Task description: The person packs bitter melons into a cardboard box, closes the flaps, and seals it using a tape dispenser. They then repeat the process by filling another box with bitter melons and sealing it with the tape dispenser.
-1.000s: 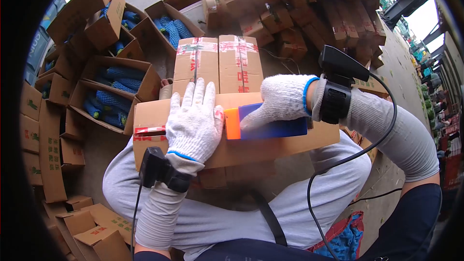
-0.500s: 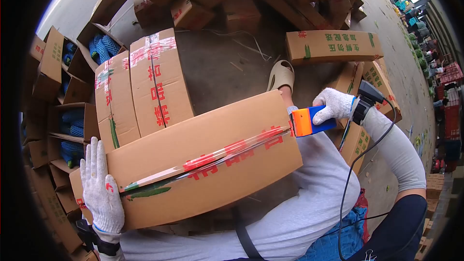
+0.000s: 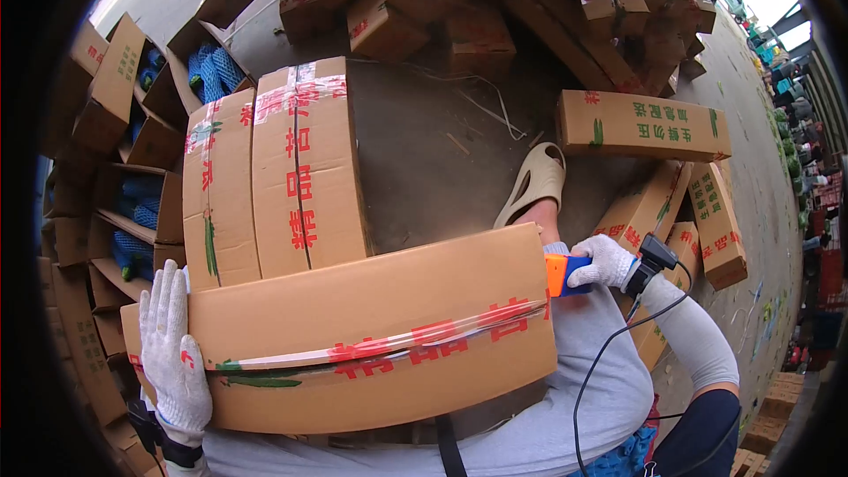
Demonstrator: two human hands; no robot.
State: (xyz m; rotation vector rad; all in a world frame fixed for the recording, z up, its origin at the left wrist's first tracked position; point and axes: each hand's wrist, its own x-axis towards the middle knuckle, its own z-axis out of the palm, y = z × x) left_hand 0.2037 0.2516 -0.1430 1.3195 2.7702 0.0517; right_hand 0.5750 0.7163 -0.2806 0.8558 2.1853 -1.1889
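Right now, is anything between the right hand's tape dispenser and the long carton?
Nothing visible: the right hand holds the tape dispenser at one end of the long carton. The left hand is at the opposite end. Whether dispenser and carton touch is unclear.

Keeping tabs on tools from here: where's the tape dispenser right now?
In the head view, the tape dispenser is right of centre, held in the right hand at the right-hand end of the nearest carton.
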